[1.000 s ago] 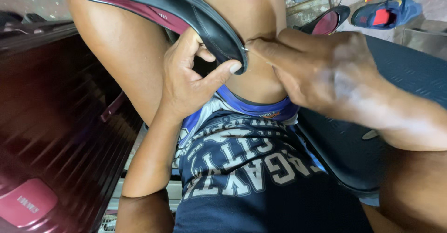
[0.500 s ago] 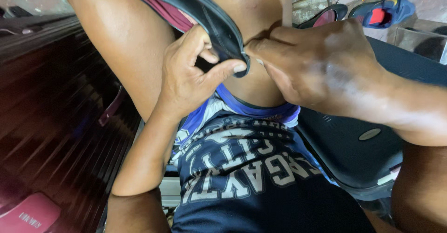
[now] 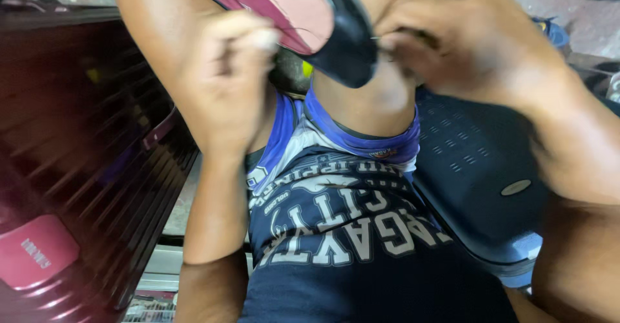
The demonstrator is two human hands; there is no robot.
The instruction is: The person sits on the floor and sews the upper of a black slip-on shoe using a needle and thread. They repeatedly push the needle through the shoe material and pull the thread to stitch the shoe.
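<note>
- I see the shoe (image 3: 336,32) held up over my lap, between my knees: a slim slip-on with a black sole rim and a dusty pink lining, its rounded end pointing down toward my shirt.
- My left hand (image 3: 226,84) is closed on the pink upper edge of the shoe, fingers curled over it; the picture is blurred there, so the exact pinch is unclear.
- My right hand (image 3: 465,45) is closed at the black rim of the shoe, fingertips pinched together as if on something thin; what it is, I cannot tell.
- I judge the shoe light and bendy, with a soft lining and a firmer sole; the sole rim looks like the steadiest place to hold it.
- Below it lie my navy shirt (image 3: 349,232) with pale lettering and blue shorts (image 3: 361,136).
- To my left stands a dark red ribbed suitcase (image 3: 77,168); to my right, a dark blue plastic seat (image 3: 478,168).
- A concrete floor (image 3: 555,0) shows at top right.
</note>
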